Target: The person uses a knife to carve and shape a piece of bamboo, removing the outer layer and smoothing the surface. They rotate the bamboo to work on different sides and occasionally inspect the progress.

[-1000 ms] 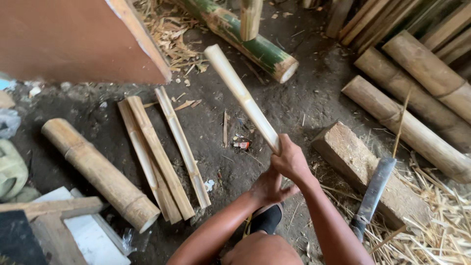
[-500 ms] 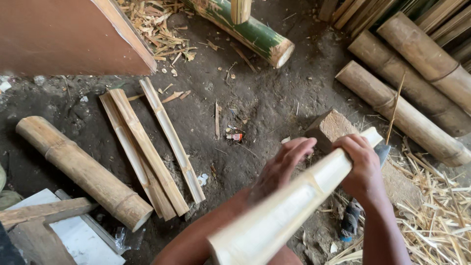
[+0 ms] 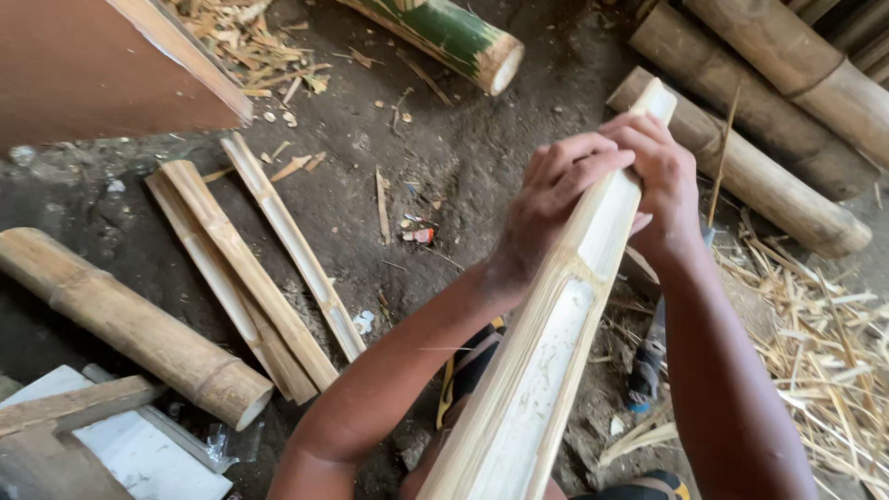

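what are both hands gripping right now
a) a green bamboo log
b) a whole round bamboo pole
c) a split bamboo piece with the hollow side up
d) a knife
c: the left hand and right hand both wrap the far end of a split bamboo piece, whose pale hollow inside faces the camera; the green bamboo log lies untouched on the ground.

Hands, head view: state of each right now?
Left hand: closed around the split bamboo piece near its far end.
Right hand: closed on the same bamboo piece, from the other side.
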